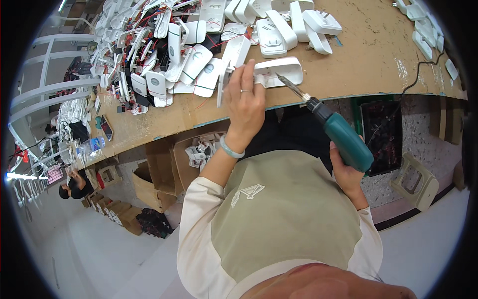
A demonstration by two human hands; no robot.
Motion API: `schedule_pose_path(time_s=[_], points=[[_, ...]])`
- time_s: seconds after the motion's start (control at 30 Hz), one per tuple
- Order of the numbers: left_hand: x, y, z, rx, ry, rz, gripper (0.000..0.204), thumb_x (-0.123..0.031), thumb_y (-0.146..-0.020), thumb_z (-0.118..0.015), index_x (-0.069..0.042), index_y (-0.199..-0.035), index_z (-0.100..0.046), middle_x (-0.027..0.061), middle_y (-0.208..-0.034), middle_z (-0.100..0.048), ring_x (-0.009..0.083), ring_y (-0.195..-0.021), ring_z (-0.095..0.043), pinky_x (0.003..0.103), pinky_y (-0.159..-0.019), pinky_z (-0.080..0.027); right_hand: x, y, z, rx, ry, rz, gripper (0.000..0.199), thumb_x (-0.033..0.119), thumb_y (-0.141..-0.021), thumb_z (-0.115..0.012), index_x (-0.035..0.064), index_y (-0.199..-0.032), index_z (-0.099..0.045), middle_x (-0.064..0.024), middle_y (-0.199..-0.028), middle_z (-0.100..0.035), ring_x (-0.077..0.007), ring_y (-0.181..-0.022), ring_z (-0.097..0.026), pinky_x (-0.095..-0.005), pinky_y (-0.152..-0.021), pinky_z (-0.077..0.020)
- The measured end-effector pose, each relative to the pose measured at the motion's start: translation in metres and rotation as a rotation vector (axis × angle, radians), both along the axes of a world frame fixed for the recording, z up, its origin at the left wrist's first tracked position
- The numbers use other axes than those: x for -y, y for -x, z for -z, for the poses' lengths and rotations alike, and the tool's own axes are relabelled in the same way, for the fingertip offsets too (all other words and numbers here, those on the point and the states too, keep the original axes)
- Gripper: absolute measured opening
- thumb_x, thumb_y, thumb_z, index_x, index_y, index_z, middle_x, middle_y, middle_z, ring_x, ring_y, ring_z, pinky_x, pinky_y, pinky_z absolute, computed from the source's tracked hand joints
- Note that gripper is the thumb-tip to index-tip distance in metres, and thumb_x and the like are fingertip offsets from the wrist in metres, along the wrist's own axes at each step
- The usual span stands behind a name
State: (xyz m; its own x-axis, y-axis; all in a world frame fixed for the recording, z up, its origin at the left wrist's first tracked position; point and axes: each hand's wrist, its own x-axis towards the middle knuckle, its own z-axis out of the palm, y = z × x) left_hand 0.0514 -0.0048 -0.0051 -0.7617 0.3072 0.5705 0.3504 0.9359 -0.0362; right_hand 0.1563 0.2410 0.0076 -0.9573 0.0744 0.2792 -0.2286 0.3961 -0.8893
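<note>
My left hand [245, 102], a ring on one finger and a pale bangle at the wrist, is closed at the table's near edge. Its fingers and thumb grip the left end of an open white plastic shell [291, 72], partly hiding it. Beside the fingers stands a thin white plastic cover [220, 90], which also touches the hand. In my right hand [347, 174] is a teal electric screwdriver [342, 132], held with the fingers mostly hidden beneath it. Its metal bit points up and left, the tip over the hollow of the shell.
White housings with red wires [149, 65] are heaped at the left of the brown table [368, 60]. More white housings [289, 27] stand behind my hands. A black cable [418, 72] crosses the right side. Below are cardboard boxes [162, 169], a black crate [381, 134] and a stool [416, 182].
</note>
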Motion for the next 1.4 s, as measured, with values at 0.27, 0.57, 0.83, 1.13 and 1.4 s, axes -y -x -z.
schedule_pose_path(time_s=[0.27,0.57,0.83,1.13,1.4], points=[[-0.015,0.012,0.009,-0.263,0.027,-0.168,0.005,0.001,-0.073,-0.066,0.0,-0.072,-0.061,0.0061,-0.129,-0.063,0.0253,-0.114,-0.045,0.038,-0.09,-0.036,0.001,-0.003,0.003,0.053,0.08,0.091,0.025,-0.005,-0.08,-0.075,-0.0027,-0.104,-0.069,-0.0107,-0.093,-0.07,-0.0172,-0.071,-0.067,-0.0261,-0.068,-0.0522],[0.003,0.008,0.006,0.002,-0.115,-0.087,0.02,0.005,-0.077,-0.067,0.003,-0.097,-0.068,0.0121,-0.114,-0.057,0.0309,-0.098,-0.055,0.039,-0.081,-0.048,0.016,0.014,0.01,0.041,0.013,-0.005,0.023,-0.004,-0.079,-0.074,-0.0028,-0.101,-0.068,-0.0109,-0.091,-0.07,-0.0162,-0.07,-0.065,-0.026,-0.067,-0.0513],[0.014,0.009,-0.007,0.12,-0.136,0.023,0.026,0.011,-0.079,-0.061,0.011,-0.105,-0.061,0.0198,-0.118,-0.054,0.0361,-0.1,-0.057,0.043,-0.086,-0.048,0.021,0.019,0.011,0.037,0.042,-0.032,0.024,-0.004,-0.079,-0.073,-0.0029,-0.103,-0.067,-0.011,-0.091,-0.069,-0.0166,-0.071,-0.066,-0.0263,-0.067,-0.0518],[0.002,0.012,-0.009,0.02,-0.067,-0.16,0.011,0.007,-0.073,-0.065,0.007,-0.084,-0.068,0.0106,-0.121,-0.055,0.0347,-0.111,-0.044,0.044,-0.093,-0.039,0.035,0.029,0.015,0.016,0.102,-0.044,0.026,-0.004,-0.081,-0.072,-0.0029,-0.106,-0.066,-0.0113,-0.091,-0.069,-0.0163,-0.076,-0.066,-0.0268,-0.072,-0.0522],[-0.004,0.016,-0.006,-0.071,0.025,-0.211,0.011,-0.003,-0.067,-0.071,0.0,-0.07,-0.061,0.0068,-0.125,-0.058,0.0293,-0.112,-0.046,0.043,-0.089,-0.034,0.041,0.037,0.018,0.028,0.054,-0.039,0.028,-0.004,-0.08,-0.072,-0.0016,-0.108,-0.066,-0.0123,-0.09,-0.069,-0.0183,-0.076,-0.067,-0.0278,-0.072,-0.0527]])
